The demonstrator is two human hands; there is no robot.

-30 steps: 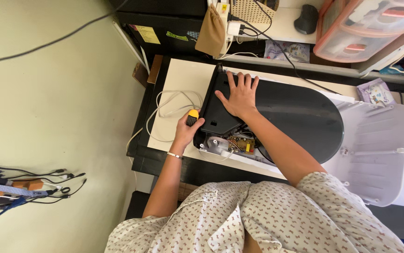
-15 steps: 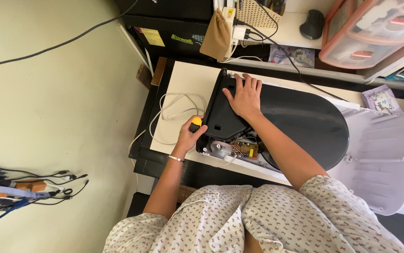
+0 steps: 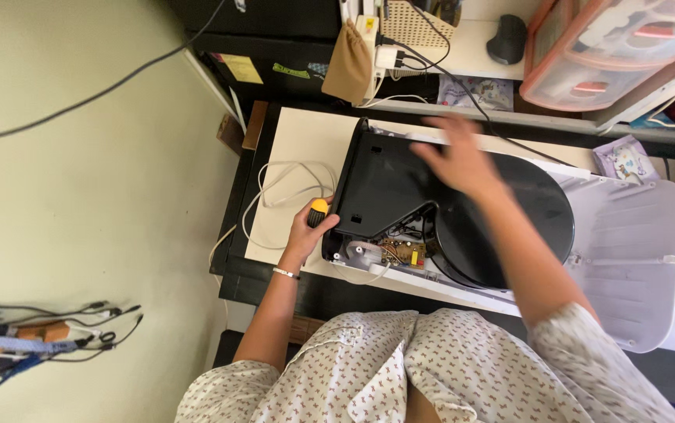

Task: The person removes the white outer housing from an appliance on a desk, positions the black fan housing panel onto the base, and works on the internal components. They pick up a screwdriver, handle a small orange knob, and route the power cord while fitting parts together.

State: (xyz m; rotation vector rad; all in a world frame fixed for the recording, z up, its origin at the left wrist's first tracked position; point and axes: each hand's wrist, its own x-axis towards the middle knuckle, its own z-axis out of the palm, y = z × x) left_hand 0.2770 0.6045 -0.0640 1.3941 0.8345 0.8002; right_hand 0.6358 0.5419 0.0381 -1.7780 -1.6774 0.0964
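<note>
A black plastic appliance cover lies on a white appliance body on a low table. Circuit boards and wires show at its open lower corner. My left hand grips a screwdriver with a yellow and black handle at the cover's left edge. My right hand hovers blurred over the cover's upper middle, fingers spread, holding nothing.
A cream board with a coiled white cable covers the table's left part. Behind stand a shelf with a black mouse, a tan pouch, a power strip and clear storage drawers. Tangled cables lie on the floor at left.
My right hand has lifted off the black cover and moved right, now blurred in motion. My left hand stays on the screwdriver at the cover's edge.
</note>
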